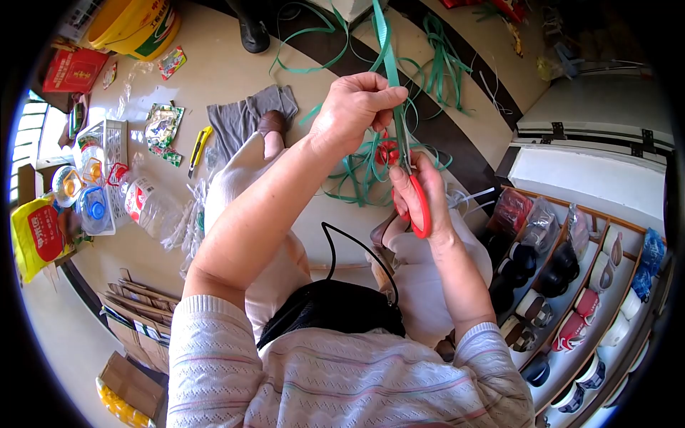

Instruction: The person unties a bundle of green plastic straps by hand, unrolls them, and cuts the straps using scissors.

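Note:
My left hand (358,107) pinches a flat green strap (385,46) between thumb and fingers, and the strap runs up past the top edge of the view. Just below it, my right hand (421,189) is closed on the red handles of a pair of scissors (421,214). The scissor blades point upward, close against the strap beneath my left fingers; whether they touch it I cannot tell. Behind and below the hands, a loose tangle of green straps (349,178) lies on the floor, with something red among it.
More green strap (441,53) lies at the top. A grey cloth (239,118), a yellow cutter (200,146), a large plastic bottle (146,203) and a white basket (118,143) are on the left. A shoe rack (564,328) stands at the right, near flattened cardboard's opposite side.

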Demonstrator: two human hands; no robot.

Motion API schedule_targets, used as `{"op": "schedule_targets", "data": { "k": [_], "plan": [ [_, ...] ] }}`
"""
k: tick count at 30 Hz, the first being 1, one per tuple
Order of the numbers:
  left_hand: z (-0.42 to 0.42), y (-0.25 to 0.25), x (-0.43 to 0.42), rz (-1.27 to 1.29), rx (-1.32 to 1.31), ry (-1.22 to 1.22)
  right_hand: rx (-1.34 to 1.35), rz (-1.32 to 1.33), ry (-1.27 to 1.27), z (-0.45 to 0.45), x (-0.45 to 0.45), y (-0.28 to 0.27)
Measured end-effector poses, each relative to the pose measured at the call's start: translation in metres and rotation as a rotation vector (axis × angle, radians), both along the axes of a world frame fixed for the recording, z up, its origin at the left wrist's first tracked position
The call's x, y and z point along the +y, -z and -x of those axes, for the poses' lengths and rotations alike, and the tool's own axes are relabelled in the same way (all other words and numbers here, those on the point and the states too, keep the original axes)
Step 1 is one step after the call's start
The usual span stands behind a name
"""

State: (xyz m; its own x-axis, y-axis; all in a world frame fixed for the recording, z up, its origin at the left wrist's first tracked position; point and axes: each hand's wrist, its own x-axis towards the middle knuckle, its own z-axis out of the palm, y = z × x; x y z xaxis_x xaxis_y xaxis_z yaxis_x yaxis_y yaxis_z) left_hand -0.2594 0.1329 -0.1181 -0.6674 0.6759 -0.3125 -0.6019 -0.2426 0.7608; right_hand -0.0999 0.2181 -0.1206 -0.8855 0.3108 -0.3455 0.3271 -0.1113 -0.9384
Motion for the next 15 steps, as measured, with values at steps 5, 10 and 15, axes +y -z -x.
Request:
{"op": "schedule_targets", "data": {
  "k": [5, 10, 15],
  "plan": [
    [0.002, 0.0012, -0.0008, 0.001, -0.04, -0.002, -0.029, 0.001, 0.028, -0.0017, -0.0036, -0.0015],
    [0.008, 0.0022, -0.0027, -0.005, -0.003, -0.009, -0.023, 0.062, 0.035, -0.0011, -0.0028, -0.0022],
    [0.0012, 0.0027, -0.0001, -0.004, 0.031, 0.051, 0.021, 0.072, -0.037, 0.0008, 0.0014, -0.0072]
  ]
}}
